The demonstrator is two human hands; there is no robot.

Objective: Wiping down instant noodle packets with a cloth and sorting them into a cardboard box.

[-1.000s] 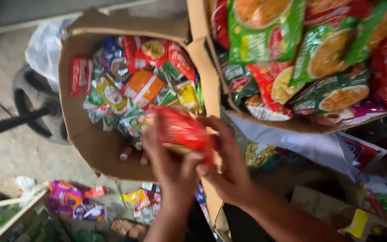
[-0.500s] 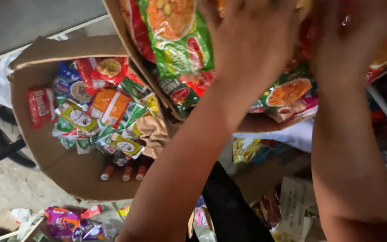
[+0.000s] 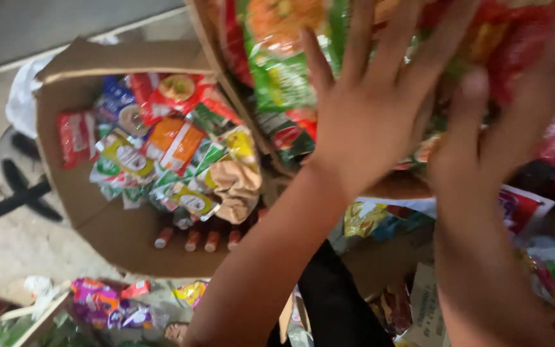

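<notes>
Here both hands are raised into the far right box of snack packets. The left hand (image 3: 370, 119) has its fingers spread wide and flat, palm pressed against the green and red packets (image 3: 277, 71); it grips nothing that can be seen. The right hand (image 3: 509, 122) lies just to its right, fingers stretched up over a blurred red packet (image 3: 515, 38); whether it has hold of the packet cannot be told. Those packets fill the cardboard box (image 3: 210, 38) at the far right, tilted toward the camera. To the left stands a second open carton (image 3: 97, 225) holding mixed small packets (image 3: 162, 148) in red, orange, green and yellow, with a crumpled brown paper bag (image 3: 236, 186) at their right edge and a row of small bottles (image 3: 194, 239) on the near side. Near the bottom left, purple and pink wrappers (image 3: 107, 305) lie on the floor.
</notes>
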